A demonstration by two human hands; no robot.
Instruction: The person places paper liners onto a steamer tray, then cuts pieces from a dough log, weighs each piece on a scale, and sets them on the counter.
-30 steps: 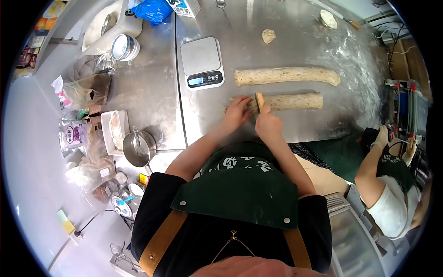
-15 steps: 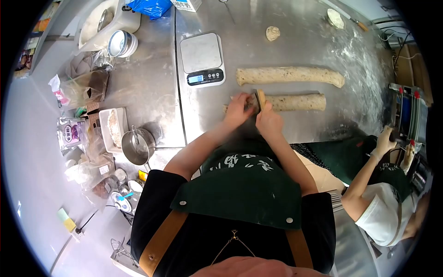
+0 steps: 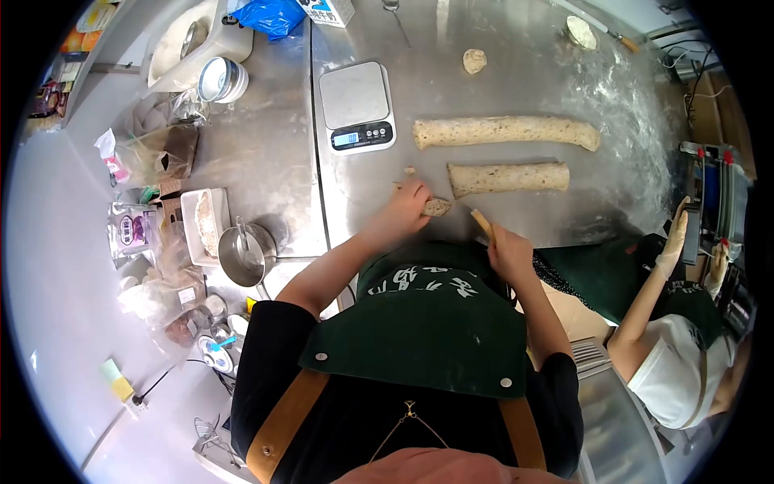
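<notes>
Near the table's front edge, my left hand (image 3: 408, 211) has its fingers closed on a cut piece of dough (image 3: 436, 207). A small scrap of dough (image 3: 409, 171) lies just beyond these fingers. My right hand (image 3: 509, 254) is wrapped round the light handle of a cutter (image 3: 481, 222); its blade is hard to make out. The shorter dough log (image 3: 509, 179) lies beyond my hands, touched by neither. Parallel behind it is the longer dough log (image 3: 508, 131).
A digital scale (image 3: 355, 105) stands left of the logs. Farther back are a small dough ball (image 3: 475, 60) and a floured lump (image 3: 581, 32). A metal pot (image 3: 247, 254) and a white tray (image 3: 203, 227) are at left. Another person's gloved hand (image 3: 671, 246) is at right.
The cutter in my right hand has moved away from the log, toward me and to the right. My left hand has come nearer with a piece now separate from the log.
</notes>
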